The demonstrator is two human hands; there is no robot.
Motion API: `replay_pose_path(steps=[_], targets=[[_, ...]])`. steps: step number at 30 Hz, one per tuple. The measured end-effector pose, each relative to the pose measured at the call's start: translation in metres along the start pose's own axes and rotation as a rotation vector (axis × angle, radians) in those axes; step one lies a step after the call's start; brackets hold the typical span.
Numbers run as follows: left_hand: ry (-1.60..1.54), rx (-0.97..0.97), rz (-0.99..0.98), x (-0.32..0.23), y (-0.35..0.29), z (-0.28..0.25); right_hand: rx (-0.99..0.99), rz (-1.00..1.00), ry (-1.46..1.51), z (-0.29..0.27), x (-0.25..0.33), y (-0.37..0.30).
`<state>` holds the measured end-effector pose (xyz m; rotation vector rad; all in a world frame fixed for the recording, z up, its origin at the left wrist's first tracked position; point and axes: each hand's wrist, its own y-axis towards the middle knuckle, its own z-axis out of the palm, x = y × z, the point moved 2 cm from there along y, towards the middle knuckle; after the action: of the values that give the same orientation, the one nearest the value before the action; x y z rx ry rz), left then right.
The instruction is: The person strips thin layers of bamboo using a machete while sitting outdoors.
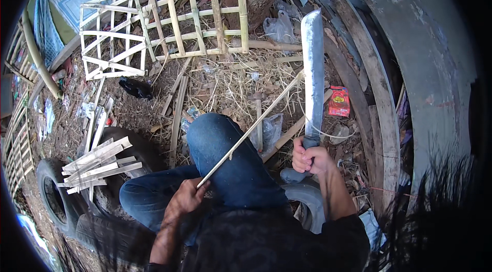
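My left hand (187,198) is closed around the lower end of a thin bamboo strip (241,140), which slants up to the right across my raised knee. In my right hand (313,159) is the dark handle of a machete (313,69), its broad blade pointing up, edge-on to the strip's far tip. That tip meets or overlaps the blade's left side; I cannot tell whether they touch. A thin pale curl of fibre (330,134) loops to the right from the lower blade.
Woven bamboo lattice (192,13) lies ahead by a tree trunk (269,0). Cut slats (100,167) are stacked at left above old tyres (54,195). A hammer (259,118) rests among shavings. Right are a red packet (339,101), planks (382,154) and a grey board (430,67).
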<state>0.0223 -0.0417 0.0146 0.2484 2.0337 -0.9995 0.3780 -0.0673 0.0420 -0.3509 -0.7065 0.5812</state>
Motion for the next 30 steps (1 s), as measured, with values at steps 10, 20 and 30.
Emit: replay_pose_path(steps=[10, 20, 30], targets=[[-0.311, 0.267, -0.158, 0.014, 0.003, -0.001, -0.689, -0.445, -1.001, -0.008, -0.01, 0.014], [-0.484, 0.216, -0.165, 0.009, 0.001, 0.021, -0.96, -0.661, -1.607, -0.01, 0.005, -0.011], [-0.211, -0.102, -0.002, -0.01, -0.009, 0.025, -0.854, -0.332, -2.179, 0.044, 0.071, 0.008]])
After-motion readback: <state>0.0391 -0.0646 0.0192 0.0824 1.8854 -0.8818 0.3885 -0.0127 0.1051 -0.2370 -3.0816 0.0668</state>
